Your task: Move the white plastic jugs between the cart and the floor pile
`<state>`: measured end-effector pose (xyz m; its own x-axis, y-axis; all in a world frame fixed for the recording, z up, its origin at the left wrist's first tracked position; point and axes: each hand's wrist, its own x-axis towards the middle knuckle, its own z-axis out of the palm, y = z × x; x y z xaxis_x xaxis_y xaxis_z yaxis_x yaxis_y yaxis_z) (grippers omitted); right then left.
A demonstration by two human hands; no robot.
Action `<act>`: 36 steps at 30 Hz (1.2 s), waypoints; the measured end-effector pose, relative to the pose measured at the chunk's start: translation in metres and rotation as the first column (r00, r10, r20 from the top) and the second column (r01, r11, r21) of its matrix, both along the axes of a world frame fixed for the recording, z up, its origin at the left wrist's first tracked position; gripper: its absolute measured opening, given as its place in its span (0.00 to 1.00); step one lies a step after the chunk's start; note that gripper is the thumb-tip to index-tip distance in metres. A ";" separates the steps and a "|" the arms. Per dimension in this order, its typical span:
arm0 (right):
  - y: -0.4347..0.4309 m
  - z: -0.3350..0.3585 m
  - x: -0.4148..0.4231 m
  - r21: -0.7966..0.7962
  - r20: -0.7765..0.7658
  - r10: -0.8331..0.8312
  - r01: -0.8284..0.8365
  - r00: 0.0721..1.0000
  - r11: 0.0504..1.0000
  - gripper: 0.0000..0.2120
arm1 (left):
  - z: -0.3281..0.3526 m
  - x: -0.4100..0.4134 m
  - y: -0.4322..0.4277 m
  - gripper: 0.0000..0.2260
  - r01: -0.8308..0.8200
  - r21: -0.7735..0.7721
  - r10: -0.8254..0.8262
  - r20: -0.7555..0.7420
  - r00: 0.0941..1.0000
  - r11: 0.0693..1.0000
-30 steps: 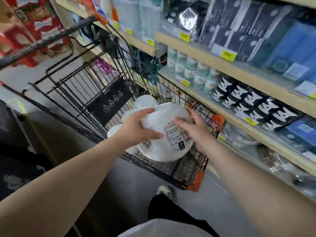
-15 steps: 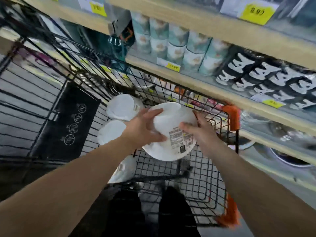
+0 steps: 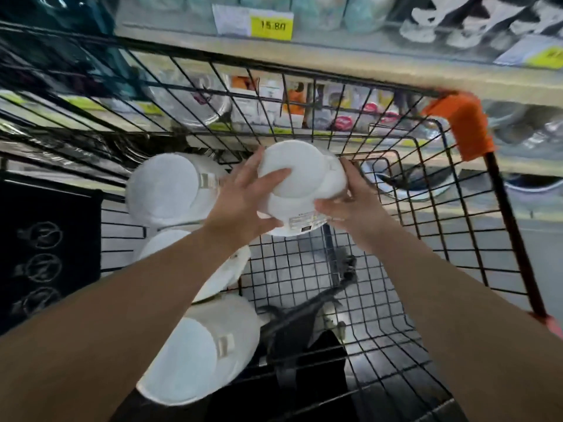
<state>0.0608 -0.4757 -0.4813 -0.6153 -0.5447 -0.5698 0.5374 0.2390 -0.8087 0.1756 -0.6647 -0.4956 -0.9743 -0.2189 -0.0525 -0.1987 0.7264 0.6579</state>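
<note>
Bowls in a white wrapped stack (image 3: 300, 190) are what we have in both hands, held inside the black wire cart (image 3: 380, 269), above its mesh floor and toward the far wall. Nearest to us, our forearms run in from the bottom corners; the left one passes over another white stack (image 3: 195, 357) lying at the near left of the basket, with a second (image 3: 219, 269) just beyond it, mostly hidden by the arm, and a third (image 3: 170, 190) farther along the left side. Our left hand (image 3: 240, 205) has its grip clamped on the stack's left flank, thumb laid across the pale upturned base, fingers curled under; our right hand (image 3: 350, 202) pinches the right side, fingertips by the printed label (image 3: 307, 222). A second ago the stack sat level with the cart's rim, label side up and facing us; half a second ago it had dipped past the rim; now it is deeper, tipped so the round base faces us and the label has swung down to the near edge. We judge the lowering nearly done, with only the setting down beside the third stack left. Beyond the cart's orange corner (image 3: 466, 126) the shelves (image 3: 365, 74) carry a yellow price tag (image 3: 271, 25).
</note>
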 end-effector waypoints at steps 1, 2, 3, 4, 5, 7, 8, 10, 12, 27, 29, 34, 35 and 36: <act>-0.002 -0.003 0.001 -0.022 0.008 -0.022 0.022 1.000 1.000 0.37 | -0.008 0.002 0.000 0.45 0.003 -0.034 -0.004 -0.031 1.000 0.999; -0.004 -0.005 0.002 -0.041 0.011 -0.039 0.040 0.999 0.998 0.37 | -0.013 0.004 0.001 0.45 -0.004 -0.055 0.001 -0.055 0.999 0.998; -0.005 -0.004 0.003 -0.058 0.011 -0.051 0.052 0.999 0.997 0.36 | -0.016 0.005 0.002 0.45 -0.018 -0.063 0.013 -0.068 0.998 0.998; -0.006 -0.004 0.003 -0.071 0.009 -0.062 0.063 0.998 0.995 0.36 | -0.017 0.005 0.002 0.45 -0.034 -0.065 0.030 -0.063 0.998 0.997; -0.007 -0.003 0.003 -0.069 0.001 -0.066 0.066 0.998 0.995 0.36 | -0.015 0.006 0.003 0.45 -0.048 -0.081 0.045 -0.039 0.998 0.996; -0.008 -0.002 0.006 -0.033 -0.052 -0.036 0.034 0.998 0.999 0.37 | -0.011 0.007 0.004 0.45 -0.051 -0.188 0.056 0.019 0.998 0.981; -0.008 -0.001 0.009 -0.002 -0.090 -0.009 0.008 0.996 1.000 0.38 | -0.009 0.009 0.005 0.45 -0.048 -0.242 0.060 0.040 0.997 0.969; -0.009 0.005 0.015 0.096 -0.171 0.038 -0.021 0.985 0.995 0.39 | -0.001 0.012 0.007 0.45 -0.039 -0.251 0.059 0.074 0.995 0.967; -0.010 0.015 0.018 0.232 -0.233 0.079 -0.024 0.969 0.972 0.40 | 0.012 0.013 0.005 0.43 -0.015 -0.168 0.042 0.159 0.986 0.986; 0.117 0.221 0.052 0.369 -0.409 -0.093 0.258 0.908 0.893 0.21 | 0.215 -0.006 0.089 0.21 0.155 0.112 -0.172 0.160 0.972 0.981; 0.154 0.235 0.045 0.364 -0.450 -0.140 0.324 0.882 0.873 0.20 | 0.233 -0.024 0.122 0.22 0.205 0.128 -0.221 0.125 0.967 0.970; 0.259 0.267 0.025 0.318 -0.501 -0.245 0.440 0.830 0.840 0.18 | 0.268 -0.074 0.236 0.21 0.336 0.116 -0.342 0.041 0.939 0.935; 0.282 0.272 0.021 0.315 -0.520 -0.249 0.454 0.817 0.833 0.19 | 0.273 -0.082 0.261 0.21 0.354 0.118 -0.361 0.035 0.932 0.928; 0.311 0.278 0.015 0.306 -0.534 -0.262 0.473 0.804 0.827 0.19 | 0.278 -0.093 0.290 0.20 0.367 0.129 -0.373 0.026 0.928 0.921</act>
